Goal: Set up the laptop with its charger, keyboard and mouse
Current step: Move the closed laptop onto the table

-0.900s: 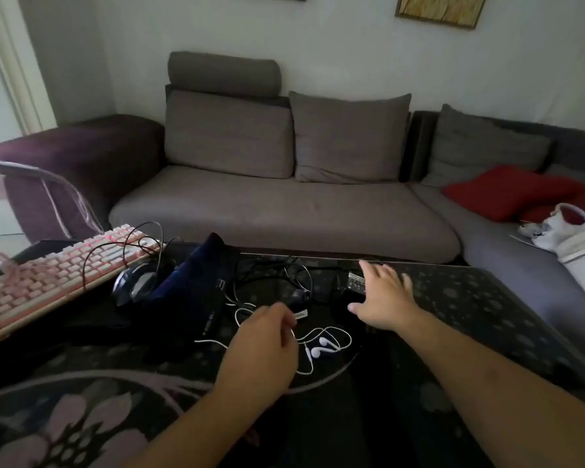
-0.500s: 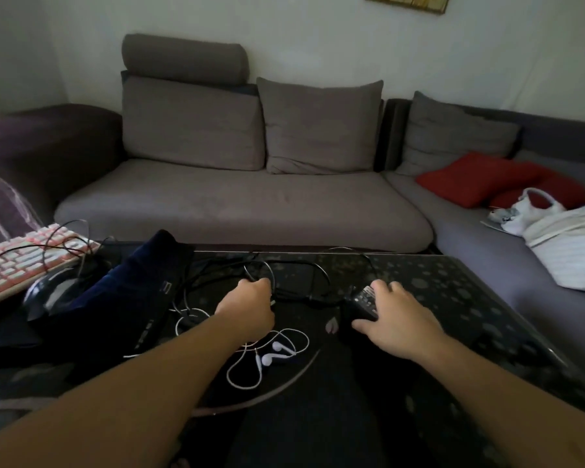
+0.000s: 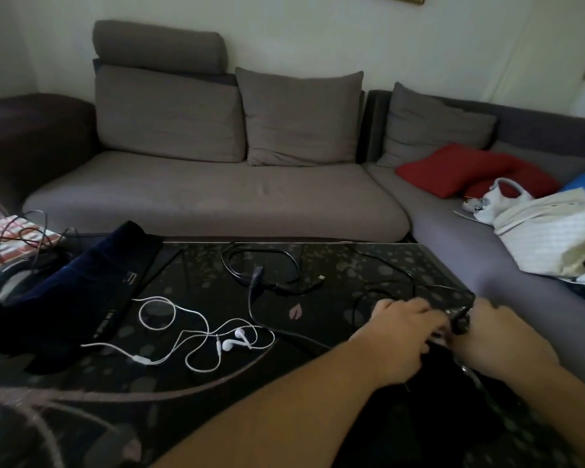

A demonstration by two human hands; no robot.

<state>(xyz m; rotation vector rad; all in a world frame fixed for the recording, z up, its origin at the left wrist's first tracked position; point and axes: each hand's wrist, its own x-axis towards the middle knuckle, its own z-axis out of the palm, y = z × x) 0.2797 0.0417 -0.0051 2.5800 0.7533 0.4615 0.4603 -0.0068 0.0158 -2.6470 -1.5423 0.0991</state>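
A: Fingers first, what've they got?

B: Left hand (image 3: 404,327) is curled over the charger brick (image 3: 460,319) near the table's right edge, fingers bent down onto it, looks like a grasp. Right hand (image 3: 497,336) sits just beside it on the far side, also curled in at the brick or its cable. Blurry there, so exact pinch pts I can't tell.

A: Cable?

B: The black charger cable (image 3: 260,261) loops across the glass table (image 3: 368,261) toward the middle, plug end (image 3: 321,278) lying free. White earphones (image 3: 233,341) are tangled just beside one run of it.

A: Rest of the kit?

B: Keyboard (image 3: 0,241) at the far left edge, mouse (image 3: 4,282) near it, both w/ cords draped over. A dark cloth sleeve (image 3: 81,292) lies between them and the cables; prob covers the laptop, can't confirm.

A: So how to do this bit right?

B: I'd say: hold the brick firm w/ one hand, feed cable out w/ the other, slow. Lift the lead clear of the earphones, don't drag, or they'll come along. Keep the brick away from the edge and leave slack toward the sleeve side.
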